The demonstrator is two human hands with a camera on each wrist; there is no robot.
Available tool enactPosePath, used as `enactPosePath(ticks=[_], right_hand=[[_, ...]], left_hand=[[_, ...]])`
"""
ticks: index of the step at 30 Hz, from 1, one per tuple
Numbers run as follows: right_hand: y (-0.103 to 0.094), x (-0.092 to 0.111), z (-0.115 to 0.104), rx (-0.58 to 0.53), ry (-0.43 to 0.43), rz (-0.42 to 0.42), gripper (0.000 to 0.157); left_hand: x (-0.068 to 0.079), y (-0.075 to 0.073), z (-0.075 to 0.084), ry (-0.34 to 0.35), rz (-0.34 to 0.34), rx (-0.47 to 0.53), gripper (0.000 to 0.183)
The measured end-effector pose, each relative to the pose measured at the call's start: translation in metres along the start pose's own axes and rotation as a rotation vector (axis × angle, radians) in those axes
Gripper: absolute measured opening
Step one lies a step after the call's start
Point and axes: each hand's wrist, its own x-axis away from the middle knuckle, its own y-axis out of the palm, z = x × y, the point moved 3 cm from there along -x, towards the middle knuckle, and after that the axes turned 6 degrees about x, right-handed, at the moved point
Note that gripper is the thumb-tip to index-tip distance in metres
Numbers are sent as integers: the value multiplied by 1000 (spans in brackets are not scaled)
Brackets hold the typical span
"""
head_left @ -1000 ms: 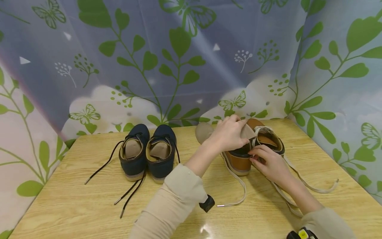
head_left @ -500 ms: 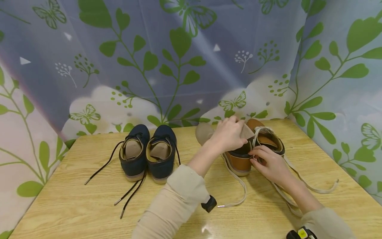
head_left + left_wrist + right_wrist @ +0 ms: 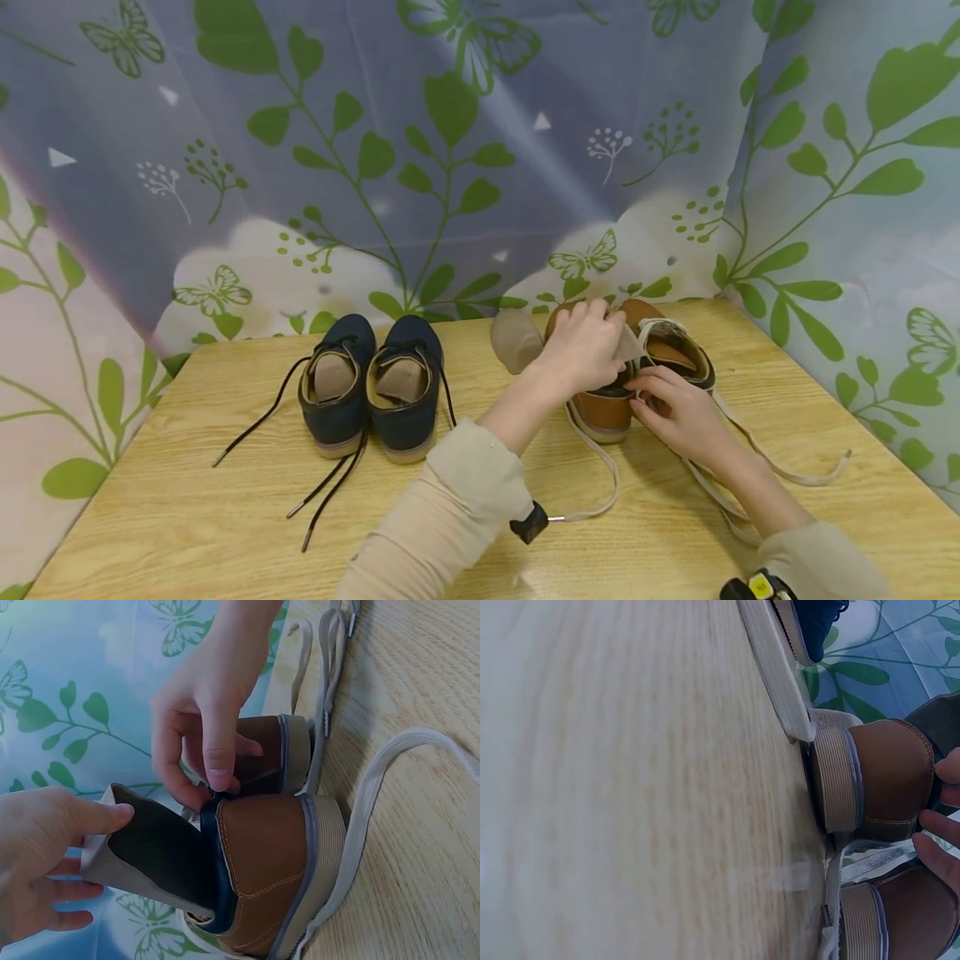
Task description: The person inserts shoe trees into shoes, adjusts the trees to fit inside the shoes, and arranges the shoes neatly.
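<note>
In the head view, my left hand (image 3: 588, 346) holds a beige, hollow shoe insert (image 3: 628, 343) at the opening of a brown shoe (image 3: 602, 412). The left wrist view has the insert's dark inner side (image 3: 161, 847) facing the camera, its lower end down in the shoe and my left thumb and fingers on its upper edge. My right hand (image 3: 682, 412) pinches the rim at the shoe's heel; its fingers (image 3: 939, 829) reach in from the right edge of the right wrist view. The second brown shoe (image 3: 678, 350) stands just right of the first, with pale laces.
Another beige insert (image 3: 516, 342) lies on the wooden table (image 3: 225, 517) left of the brown shoes. Two navy shoes (image 3: 333, 408) with beige inserts inside stand farther left. Loose laces (image 3: 611, 471) trail over the tabletop. A patterned cloth (image 3: 480, 167) rises behind.
My left hand has shifted slightly right and down with the insert, uncovering the near shoe's toe and more of the loose insert. My right hand has kept its place at the heel rim.
</note>
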Motion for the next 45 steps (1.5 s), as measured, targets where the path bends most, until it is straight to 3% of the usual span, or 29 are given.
enactPosePath(ticks=[36, 45], right_hand=[[3, -2, 0, 14, 25, -19, 22], [7, -2, 0, 7, -15, 12, 27]], left_hand=[[-1, 17, -3, -4, 63, -54, 61], [-1, 21, -3, -7, 69, -67, 60]])
